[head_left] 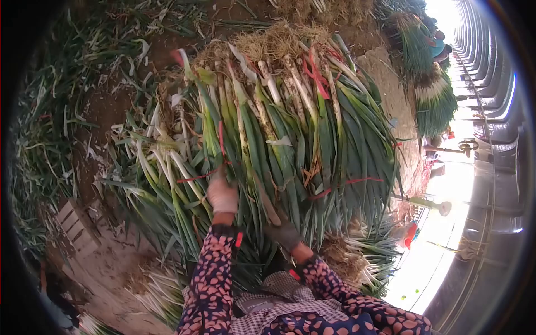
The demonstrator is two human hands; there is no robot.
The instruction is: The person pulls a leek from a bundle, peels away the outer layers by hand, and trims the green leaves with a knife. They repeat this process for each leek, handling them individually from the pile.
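Green scallion bundles (290,139), red-tied, heaped on dirt floor (111,111). Left hand (222,195) grips a red tie (196,177). Right hand (283,234) buried in leaves; grip cannot be told.

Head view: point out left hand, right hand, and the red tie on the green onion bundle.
left hand (221,195), head view, back of the light glove.
right hand (283,234), head view, back of the dark glove.
red tie (196,177), head view, strand running across the leaves of the green onion bundle (290,139).
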